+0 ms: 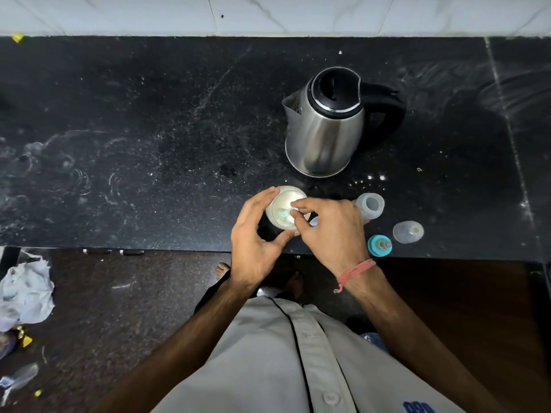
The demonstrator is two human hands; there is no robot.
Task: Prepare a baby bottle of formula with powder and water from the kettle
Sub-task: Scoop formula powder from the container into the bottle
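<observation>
Black speckled stone counter (149,129), dusted with white rings, below a pale marble-veined wall (298,13). Near its front edge: round powder jar (286,201), left hand (253,234) curled around its side, right hand (325,228) pinching a pale green scoop (285,214) inside. Steel kettle (323,129), black lid, behind; clear baby bottle (369,207), blue-ringed nipple (379,245), translucent cap (408,232) right.

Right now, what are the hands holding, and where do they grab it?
The left hand grips the powder jar round its side. The right hand pinches a small scoop inside it by its handle.
</observation>
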